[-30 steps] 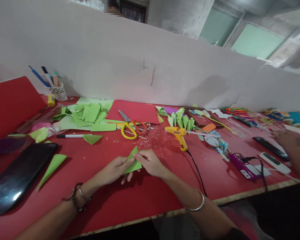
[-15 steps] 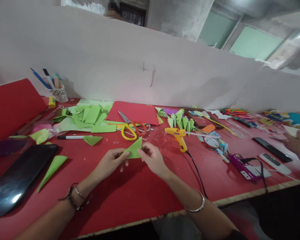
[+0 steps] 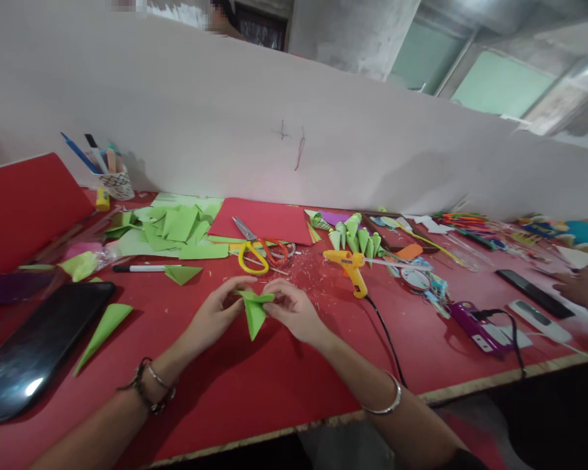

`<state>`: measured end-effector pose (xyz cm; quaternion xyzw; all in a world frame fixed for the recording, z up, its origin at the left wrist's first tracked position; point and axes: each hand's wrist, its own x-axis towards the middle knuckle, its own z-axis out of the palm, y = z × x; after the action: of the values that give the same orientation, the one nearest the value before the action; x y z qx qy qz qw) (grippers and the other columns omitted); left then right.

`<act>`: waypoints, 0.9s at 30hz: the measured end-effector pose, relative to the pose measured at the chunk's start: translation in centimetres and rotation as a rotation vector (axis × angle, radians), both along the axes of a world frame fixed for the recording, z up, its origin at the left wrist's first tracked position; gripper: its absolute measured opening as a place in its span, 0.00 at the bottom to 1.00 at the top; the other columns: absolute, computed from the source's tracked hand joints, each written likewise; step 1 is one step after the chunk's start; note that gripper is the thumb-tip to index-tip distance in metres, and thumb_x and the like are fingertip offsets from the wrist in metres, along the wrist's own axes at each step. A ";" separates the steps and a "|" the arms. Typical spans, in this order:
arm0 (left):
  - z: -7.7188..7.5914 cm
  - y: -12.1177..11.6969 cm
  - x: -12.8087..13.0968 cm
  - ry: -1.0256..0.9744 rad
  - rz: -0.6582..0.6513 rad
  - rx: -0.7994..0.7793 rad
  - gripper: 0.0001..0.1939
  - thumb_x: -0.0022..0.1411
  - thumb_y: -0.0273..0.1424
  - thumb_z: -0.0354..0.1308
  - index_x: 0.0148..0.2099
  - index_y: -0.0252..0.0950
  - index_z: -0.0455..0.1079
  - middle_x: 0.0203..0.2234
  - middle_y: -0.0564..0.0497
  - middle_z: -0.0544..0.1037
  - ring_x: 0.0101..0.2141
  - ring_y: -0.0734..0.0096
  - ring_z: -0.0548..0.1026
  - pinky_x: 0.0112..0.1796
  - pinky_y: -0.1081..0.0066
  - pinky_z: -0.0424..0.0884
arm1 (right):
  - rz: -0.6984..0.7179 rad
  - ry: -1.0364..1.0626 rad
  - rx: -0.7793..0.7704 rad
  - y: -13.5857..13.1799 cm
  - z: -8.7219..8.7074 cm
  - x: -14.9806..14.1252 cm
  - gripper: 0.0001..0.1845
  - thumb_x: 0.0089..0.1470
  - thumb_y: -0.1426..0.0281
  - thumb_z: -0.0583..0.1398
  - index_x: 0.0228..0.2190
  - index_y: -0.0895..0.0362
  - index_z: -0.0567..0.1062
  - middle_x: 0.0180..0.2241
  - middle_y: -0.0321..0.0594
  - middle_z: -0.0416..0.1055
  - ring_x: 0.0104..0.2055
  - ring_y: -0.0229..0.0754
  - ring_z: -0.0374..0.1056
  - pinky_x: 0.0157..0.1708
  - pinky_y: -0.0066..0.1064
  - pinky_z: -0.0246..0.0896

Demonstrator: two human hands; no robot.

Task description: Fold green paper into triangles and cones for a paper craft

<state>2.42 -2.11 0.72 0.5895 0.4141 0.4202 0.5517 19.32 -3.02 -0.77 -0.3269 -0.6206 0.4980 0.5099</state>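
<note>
A folded piece of light green paper (image 3: 255,315) is held just above the red table, its point hanging downward. My left hand (image 3: 221,307) pinches its left edge, the fingertips partly hidden behind the paper. On the other side, my right hand (image 3: 294,311) grips the right corner between thumb and fingers. Beyond the hands lie yellow-handled scissors (image 3: 253,258) and a second pair with red handles (image 3: 276,251). To the left rest a small folded green paper (image 3: 182,275) and a rolled green paper cone (image 3: 102,336).
A yellow glue gun (image 3: 349,266) lies right of my hands, its cord crossing the table edge. Green paper pieces (image 3: 176,225) pile up at the back left. A black phone (image 3: 44,346) is at left, a purple power strip (image 3: 483,329) at right. Another person's hand (image 3: 585,284) is far right.
The green paper has turned in my hands, from a triangle pointing up to one pointing down with its top folded or opened. Both hands have shifted slightly.
</note>
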 end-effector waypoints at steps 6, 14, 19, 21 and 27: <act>-0.4 -0.2 0.7 -0.208 0.060 -0.204 0.28 0.50 0.36 0.56 0.54 0.37 0.57 0.32 0.51 0.74 0.33 0.70 0.72 0.38 0.70 0.67 | -0.154 -0.178 0.161 -0.1 0.4 0.3 0.02 0.48 0.71 0.59 0.27 0.56 0.72 0.32 0.38 0.65 0.36 0.36 0.64 0.36 0.28 0.61; -0.2 -0.6 0.7 0.054 -0.181 -0.024 0.22 0.47 0.40 0.58 0.43 0.33 0.68 0.41 0.45 0.75 0.43 0.60 0.70 0.45 0.65 0.65 | -0.267 -0.328 0.226 -0.2 0.6 0.4 0.01 0.47 0.74 0.59 0.26 0.56 0.72 0.31 0.38 0.67 0.34 0.36 0.65 0.33 0.27 0.62; -0.3 -1.1 1.1 0.223 -0.130 0.025 0.16 0.52 0.39 0.53 0.37 0.32 0.69 0.29 0.49 0.75 0.32 0.67 0.71 0.35 0.70 0.67 | -0.315 -0.406 0.183 -0.3 0.7 0.4 0.01 0.47 0.73 0.59 0.26 0.56 0.71 0.27 0.35 0.69 0.29 0.35 0.65 0.31 0.26 0.61; -0.6 -1.0 1.2 0.281 -0.075 0.049 0.16 0.54 0.41 0.50 0.29 0.32 0.68 0.21 0.53 0.71 0.24 0.72 0.68 0.28 0.73 0.65 | -0.288 -0.432 0.189 -0.4 0.8 0.3 0.02 0.48 0.74 0.58 0.26 0.57 0.71 0.26 0.35 0.68 0.29 0.35 0.65 0.30 0.26 0.60; -1.4 -0.7 0.9 0.342 0.034 0.213 0.15 0.56 0.39 0.47 0.27 0.33 0.64 0.17 0.57 0.65 0.21 0.76 0.62 0.24 0.77 0.59 | -0.234 -0.431 0.254 -0.6 1.2 0.3 0.02 0.48 0.73 0.58 0.26 0.57 0.72 0.32 0.38 0.69 0.35 0.36 0.65 0.34 0.27 0.61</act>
<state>3.36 -2.82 -0.64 0.7001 0.4648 0.3648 0.4009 19.65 -3.64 0.38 -0.4283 -0.7301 0.2730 0.4571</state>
